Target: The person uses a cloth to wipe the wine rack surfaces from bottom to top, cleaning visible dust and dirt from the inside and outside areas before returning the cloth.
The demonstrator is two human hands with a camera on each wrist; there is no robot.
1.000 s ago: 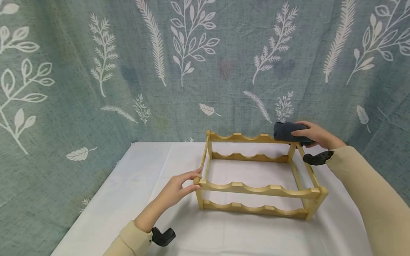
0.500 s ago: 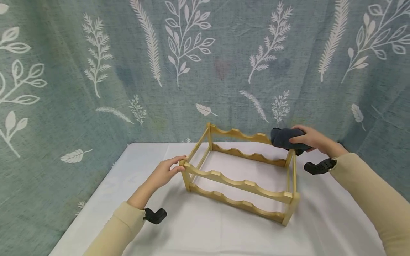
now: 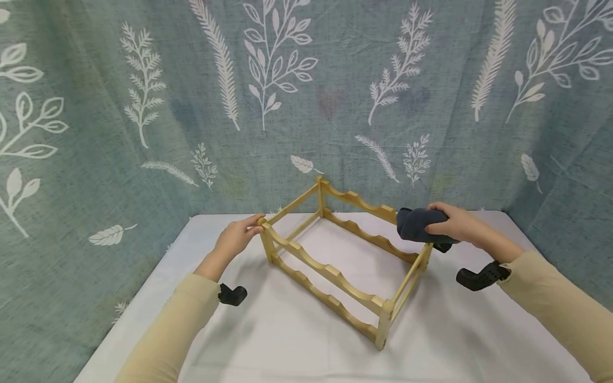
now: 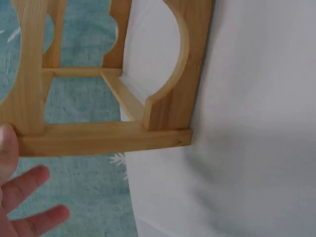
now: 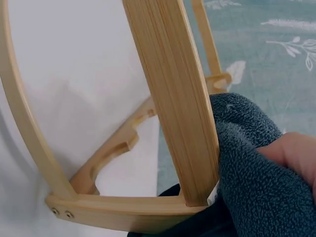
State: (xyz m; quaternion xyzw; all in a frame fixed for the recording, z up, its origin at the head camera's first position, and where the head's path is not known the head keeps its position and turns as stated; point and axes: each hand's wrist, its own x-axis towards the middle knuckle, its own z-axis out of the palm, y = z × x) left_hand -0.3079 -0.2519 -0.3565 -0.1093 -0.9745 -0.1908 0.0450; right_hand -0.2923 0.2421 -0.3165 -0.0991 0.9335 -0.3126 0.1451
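A light wooden wine rack [image 3: 330, 272] with scalloped rails stands at an angle on the white-covered table. My left hand [image 3: 235, 239] holds its left top corner with thumb and forefinger; in the left wrist view the other fingers [image 4: 30, 185] stretch out below the rack's end post [image 4: 108, 138]. My right hand [image 3: 457, 224] grips a bunched dark blue terry towel [image 3: 415, 224] at the rack's back right corner. Close up in the right wrist view, the towel [image 5: 256, 187] lies against the upright, and my thumb [image 5: 291, 150] presses into it. The fingers beneath are hidden.
A green leaf-patterned curtain [image 3: 330, 106] hangs behind and at both sides of the white tablecloth [image 3: 287, 340]. Black wrist devices stick out below the left cuff [image 3: 232, 295] and the right cuff [image 3: 481, 276].
The rack has turned clockwise as seen from above: its left front corner went back and left, its right front corner left and nearer. My right hand and the towel moved slightly left and nearer.
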